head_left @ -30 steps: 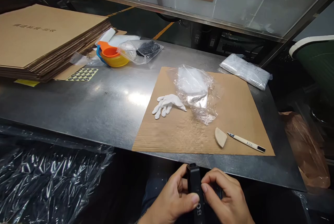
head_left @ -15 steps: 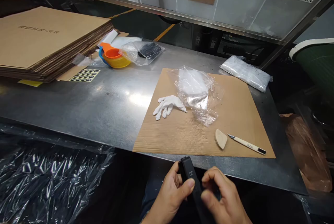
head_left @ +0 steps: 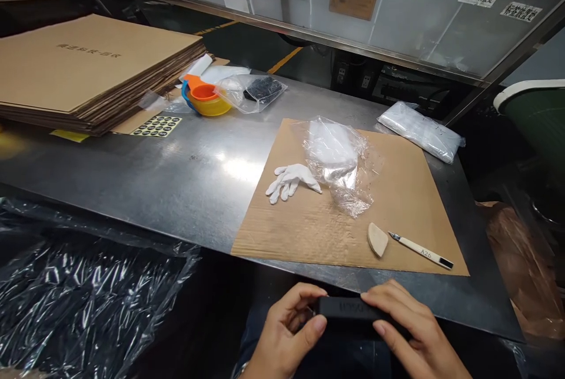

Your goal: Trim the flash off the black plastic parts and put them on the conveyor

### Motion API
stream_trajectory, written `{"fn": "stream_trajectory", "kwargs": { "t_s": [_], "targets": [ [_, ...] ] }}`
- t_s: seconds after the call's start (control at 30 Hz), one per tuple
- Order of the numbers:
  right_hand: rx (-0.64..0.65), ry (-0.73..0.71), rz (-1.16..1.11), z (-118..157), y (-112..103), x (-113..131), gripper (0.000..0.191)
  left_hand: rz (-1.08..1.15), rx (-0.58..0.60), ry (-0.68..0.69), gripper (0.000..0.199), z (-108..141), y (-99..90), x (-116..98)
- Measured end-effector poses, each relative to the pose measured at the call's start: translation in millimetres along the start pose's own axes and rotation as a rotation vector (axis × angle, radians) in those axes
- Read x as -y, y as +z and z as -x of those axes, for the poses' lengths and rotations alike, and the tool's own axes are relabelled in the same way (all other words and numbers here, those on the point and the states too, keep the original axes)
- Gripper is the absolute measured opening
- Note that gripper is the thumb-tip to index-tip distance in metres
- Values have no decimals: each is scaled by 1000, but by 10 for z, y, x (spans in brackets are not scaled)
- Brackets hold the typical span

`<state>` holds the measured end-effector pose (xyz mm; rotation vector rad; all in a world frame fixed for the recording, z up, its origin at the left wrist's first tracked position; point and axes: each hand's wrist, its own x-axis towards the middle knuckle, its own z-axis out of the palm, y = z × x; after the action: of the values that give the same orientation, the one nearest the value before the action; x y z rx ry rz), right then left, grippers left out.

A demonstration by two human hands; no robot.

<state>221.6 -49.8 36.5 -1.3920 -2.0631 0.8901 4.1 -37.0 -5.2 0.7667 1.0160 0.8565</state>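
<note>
**Black bar held crosswise below the counter edge**

You are holding a black bar (head_left: pixel 353 311) in both hands, just below the near edge of the counter (head_left: pixel 145 173). The bar is lying roughly level, its long side running left to right, with faint lettering on the face toward you; the wording is too small to read.

Your left hand (head_left: pixel 286 332) is clamping the bar's left end, thumb on the near face, fingers curling over the top. Your right hand (head_left: pixel 410 335) is closing over the right part, fingers lying along the top, thumb underneath at the front. Both hands are gripping the bar; neither is touching the counter.

On the counter, you are facing a cardboard sheet (head_left: pixel 304 226). Lying on it:
- a white glove (head_left: pixel 291 180), near the sheet's left side
- a crumpled clear plastic bag (head_left: pixel 338 161), just beside the glove
- a small tan wedge (head_left: pixel 378 239), near the front edge
- a craft knife (head_left: pixel 421 250), just right of the wedge, blade pointing toward it

Farther off: a stack of flat cardboard (head_left: pixel 88 67) at far left, a sheet of round black stickers (head_left: pixel 156 126) in front of it, a yellow bowl (head_left: pixel 209 105) with an orange scoop, a clear bag with dark contents (head_left: pixel 258 90), and a sealed white packet (head_left: pixel 419 130) at far right. Black plastic film (head_left: pixel 83 291) is lying below the counter to your left.
</note>
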Motion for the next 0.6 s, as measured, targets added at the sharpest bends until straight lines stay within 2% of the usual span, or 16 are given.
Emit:
{"fn": "stream_trajectory", "kwargs": {
  "t_s": [0.13, 0.27, 0.47, 0.6],
  "targets": [
    [4, -19, -2, 47, -58, -33, 37, -41, 114, 37, 28, 38, -77, -33],
    [105, -44, -122, 24, -93, -79, 36, -82, 233, 49, 29, -4, -134, -119],
    [259, -88, -305, -144, -148, -19, 37, -51, 389, -220, 31, -144, -171, -213],
    [338, -107, -322, -175, -150, 2, 41, -23, 516, -320, 30, -230, -174, -239]
  ]
}}
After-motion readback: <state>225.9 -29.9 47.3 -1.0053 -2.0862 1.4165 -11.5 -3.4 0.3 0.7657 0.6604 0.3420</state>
